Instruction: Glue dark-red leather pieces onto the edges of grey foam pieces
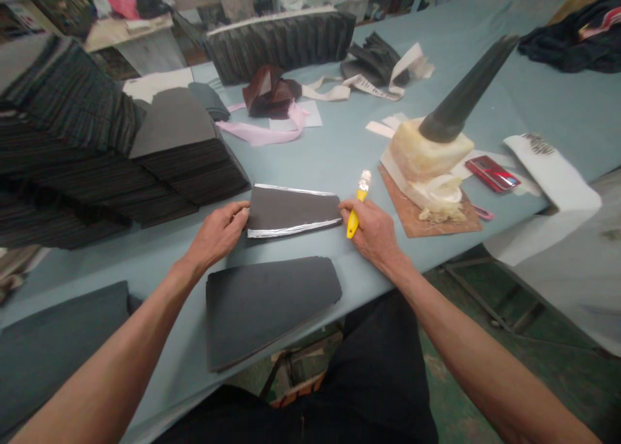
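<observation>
Tabletop (pixel 317 161): hands (pixel 220 232) (pixel 376 232) touch panel (pixel 294 210) at opposite edges.

Soft, diffuse light covers the pale blue-green table (pixel 339 153); the glossy red rectangular case (pixel 492 173) catches glare; edges look stretched and smeared, the background hazy.

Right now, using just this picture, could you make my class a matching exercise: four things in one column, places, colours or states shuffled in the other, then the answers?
Column one:
1. Brush
2. Left hand
3. Panel
4. Cone

Column two:
A. Tilted, on a yellowish block
B. White along its two long edges
C. Yellow handle, held in the right hand
D. At the wider end of the thing with white edges

Right pairs: 1-C, 2-D, 3-B, 4-A
</observation>
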Demonstrator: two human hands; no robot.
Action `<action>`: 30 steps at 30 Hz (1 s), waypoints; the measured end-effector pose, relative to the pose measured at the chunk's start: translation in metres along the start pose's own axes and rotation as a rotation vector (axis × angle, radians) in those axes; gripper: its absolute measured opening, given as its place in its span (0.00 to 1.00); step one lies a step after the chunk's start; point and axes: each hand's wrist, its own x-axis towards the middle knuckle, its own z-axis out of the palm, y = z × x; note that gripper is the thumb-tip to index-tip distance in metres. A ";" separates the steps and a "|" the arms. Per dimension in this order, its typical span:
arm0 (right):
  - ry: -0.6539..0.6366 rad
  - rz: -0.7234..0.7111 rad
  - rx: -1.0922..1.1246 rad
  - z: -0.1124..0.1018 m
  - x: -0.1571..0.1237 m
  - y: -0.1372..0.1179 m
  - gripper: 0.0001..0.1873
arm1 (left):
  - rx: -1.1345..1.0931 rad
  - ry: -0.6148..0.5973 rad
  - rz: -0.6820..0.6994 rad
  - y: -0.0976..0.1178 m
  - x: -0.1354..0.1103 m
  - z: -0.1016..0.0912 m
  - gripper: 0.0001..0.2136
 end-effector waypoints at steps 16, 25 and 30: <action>0.002 0.002 -0.013 -0.003 0.001 -0.002 0.11 | 0.184 0.025 0.053 0.038 -0.013 -0.013 0.28; -0.016 0.023 -0.015 -0.003 0.001 -0.004 0.11 | 0.198 0.058 0.024 0.042 -0.010 -0.011 0.27; -0.023 0.024 -0.013 -0.004 0.001 -0.004 0.11 | 0.353 0.083 0.111 0.037 -0.010 -0.014 0.27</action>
